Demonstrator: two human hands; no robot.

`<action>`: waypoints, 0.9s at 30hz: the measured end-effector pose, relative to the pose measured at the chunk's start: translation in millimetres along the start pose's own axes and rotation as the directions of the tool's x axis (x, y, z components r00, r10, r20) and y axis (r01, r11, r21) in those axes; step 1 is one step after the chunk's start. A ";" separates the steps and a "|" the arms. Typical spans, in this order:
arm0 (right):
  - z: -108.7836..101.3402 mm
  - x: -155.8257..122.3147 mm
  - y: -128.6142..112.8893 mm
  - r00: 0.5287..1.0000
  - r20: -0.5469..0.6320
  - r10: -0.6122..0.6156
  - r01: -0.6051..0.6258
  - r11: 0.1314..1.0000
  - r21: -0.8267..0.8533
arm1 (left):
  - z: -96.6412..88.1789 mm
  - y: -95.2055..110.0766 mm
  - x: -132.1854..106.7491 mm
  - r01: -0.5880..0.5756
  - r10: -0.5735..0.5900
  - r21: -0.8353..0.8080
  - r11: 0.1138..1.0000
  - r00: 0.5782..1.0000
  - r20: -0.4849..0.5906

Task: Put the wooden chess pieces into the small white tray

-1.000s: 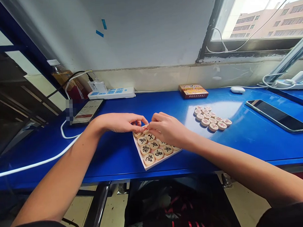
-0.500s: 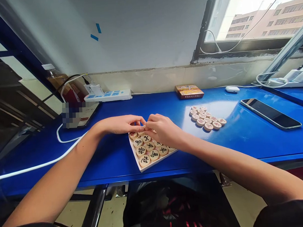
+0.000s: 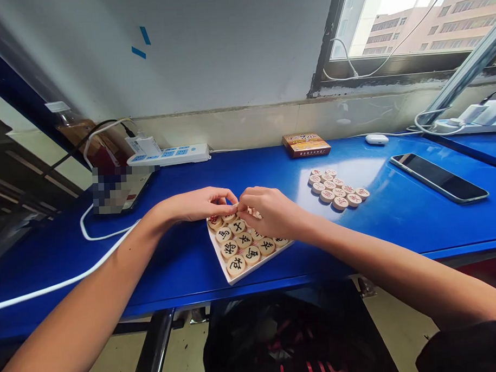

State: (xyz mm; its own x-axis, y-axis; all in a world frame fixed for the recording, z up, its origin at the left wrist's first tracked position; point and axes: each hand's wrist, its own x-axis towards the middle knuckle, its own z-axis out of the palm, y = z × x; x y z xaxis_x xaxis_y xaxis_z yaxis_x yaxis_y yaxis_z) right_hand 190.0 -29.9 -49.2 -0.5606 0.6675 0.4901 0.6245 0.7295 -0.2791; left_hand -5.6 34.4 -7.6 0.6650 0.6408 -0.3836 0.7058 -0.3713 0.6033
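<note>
My left hand [image 3: 203, 203]: curled at far side of tray [image 3: 254, 266], grip unclear.
My right hand [image 3: 270, 209]: fingers bunched there, contents hidden.
Pieces [image 3: 244, 240]: apparently being seated; next needs fine alignment.

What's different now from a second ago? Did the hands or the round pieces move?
Mostly just the view: it swung a little right, so things sit farther left in the picture. I see nothing clearly picked up or let go. The left hand and right hand are still close together at the far side of the tray. The loose pieces, box and right-side phone stayed put.
</note>
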 end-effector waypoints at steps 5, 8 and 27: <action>-13.7 1.5 -4.3 0.999 0.043 0.001 -0.004 0.998 0.057 | -0.4 0.9 0.8 -0.009 0.009 0.000 1.000 1.000 -0.006; -38.3 2.3 8.4 1.000 0.008 0.008 -0.008 1.000 -0.001 | -0.2 1.8 0.8 -0.002 0.002 -0.013 1.000 1.000 -0.003; -86.3 -30.4 96.1 0.671 0.293 0.681 -0.516 0.713 -0.474 | 1.3 6.1 1.1 0.052 -0.052 0.013 0.999 0.999 -0.004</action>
State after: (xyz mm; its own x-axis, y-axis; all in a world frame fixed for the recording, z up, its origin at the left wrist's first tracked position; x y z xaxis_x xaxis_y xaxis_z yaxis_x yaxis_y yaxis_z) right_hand 314.0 7.0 -19.7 -0.1108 0.9885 -0.1029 0.9926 0.1049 -0.0608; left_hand -0.3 31.9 -5.3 0.6262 0.6622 -0.4115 0.7428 -0.3462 0.5731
